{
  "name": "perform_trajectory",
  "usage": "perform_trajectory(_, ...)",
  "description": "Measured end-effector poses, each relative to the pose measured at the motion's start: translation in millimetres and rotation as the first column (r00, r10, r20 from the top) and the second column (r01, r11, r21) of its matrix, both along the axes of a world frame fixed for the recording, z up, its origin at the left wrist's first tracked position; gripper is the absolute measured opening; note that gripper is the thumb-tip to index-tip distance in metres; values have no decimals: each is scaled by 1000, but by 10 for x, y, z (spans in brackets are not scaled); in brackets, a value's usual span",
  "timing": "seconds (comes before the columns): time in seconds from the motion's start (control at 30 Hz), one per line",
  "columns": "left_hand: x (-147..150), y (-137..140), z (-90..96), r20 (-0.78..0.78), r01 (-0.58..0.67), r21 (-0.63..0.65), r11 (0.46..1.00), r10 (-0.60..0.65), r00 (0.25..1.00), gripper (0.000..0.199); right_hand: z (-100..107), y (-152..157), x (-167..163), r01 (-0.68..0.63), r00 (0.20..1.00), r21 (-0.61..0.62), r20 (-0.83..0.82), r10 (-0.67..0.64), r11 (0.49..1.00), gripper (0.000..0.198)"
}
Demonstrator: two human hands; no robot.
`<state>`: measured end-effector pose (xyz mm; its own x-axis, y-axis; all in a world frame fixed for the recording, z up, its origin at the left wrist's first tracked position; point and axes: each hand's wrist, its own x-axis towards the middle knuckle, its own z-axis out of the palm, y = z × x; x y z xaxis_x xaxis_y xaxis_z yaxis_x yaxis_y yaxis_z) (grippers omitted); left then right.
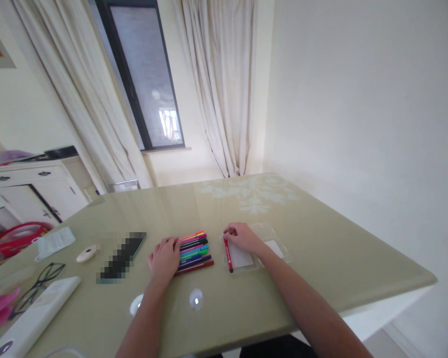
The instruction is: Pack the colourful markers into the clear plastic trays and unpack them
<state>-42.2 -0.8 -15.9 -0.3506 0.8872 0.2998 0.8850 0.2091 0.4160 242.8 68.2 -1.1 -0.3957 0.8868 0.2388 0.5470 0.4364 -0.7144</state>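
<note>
So the red marker (229, 256) is over the left part of the clear case (243, 258), with the right hand (242, 236) pinching its far end between the fingers. I'd call it early days: that's the only marker I can spot there, and the row of markers (194, 253) lies outside, left of it on the worktop (246, 308). Left hand (165, 258) covers the row's left ends, fingers bent; can't really tell if they're gripping or just resting.

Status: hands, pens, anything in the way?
Left hand on pen row. Right hand, fingers pinching red pen over clear case. Glasses far left, out of the way.
</note>
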Motion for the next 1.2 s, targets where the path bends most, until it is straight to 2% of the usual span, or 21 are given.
perform_trajectory(0.2, -25, -12, 29, 63, 9, 18, 1000, -11, 998, 24, -20, 1, -8, -5, 1000, -3, -22, 5, 1000, 11)
perform_trajectory(0.33, 56, -65, 124, 54, 53, 160, 986, -62, 997, 27, -6, 6, -29, 6, 998, 12, -68, -5, 1000, 13)
perform_trajectory(0.43, 225, -133, 172, 54, 152, 260, 953, -171, 984, 31, 34, 0, -75, -20, 971, -46, -238, 9, 999, 23)
perform_trajectory(0.53, 488, -206, 159, 37, 285, 399, 872, -326, 945, 34, 91, -13, -115, -126, 857, -194, -515, 8, 973, 36)
perform_trajectory(0.6, 665, -240, 126, 19, 339, 460, 821, -391, 920, 31, 126, -22, -122, -160, 770, -250, -637, -38, 955, 39)
perform_trajectory(0.7, 851, -265, 77, -18, 409, 491, 769, -460, 888, 22, 160, -30, -112, -196, 660, -306, -744, -105, 932, 38)
perform_trajectory(0.8, 932, -297, 63, -88, 504, 442, 742, -523, 848, 20, 172, -18, -91, -225, 609, -344, -780, -144, 912, 33)
perform_trajectory(0.9, 973, -367, 85, -189, 651, 291, 701, -625, 758, 28, 187, 22, -27, -150, 643, -342, -747, -171, 928, 28)
perform_trajectory(0.97, 1006, -418, 101, -243, 732, 187, 655, -691, 680, 38, 202, 51, 51, -96, 713, -317, -684, -157, 943, 26)
perform_trajectory(1.03, 1040, -454, 108, -258, 780, 104, 617, -741, 620, 36, 209, 67, 135, -90, 789, -311, -602, -123, 946, 25)
perform_trajectory(1.1, 1063, -468, 105, -231, 794, 51, 606, -766, 599, 27, 195, 65, 193, -115, 854, -325, -515, -73, 939, 23)
perform_trajectory(1.2, 1065, -462, 95, -170, 768, 28, 640, -754, 634, 25, 132, 44, 200, -127, 937, -299, -349, 15, 946, 22)
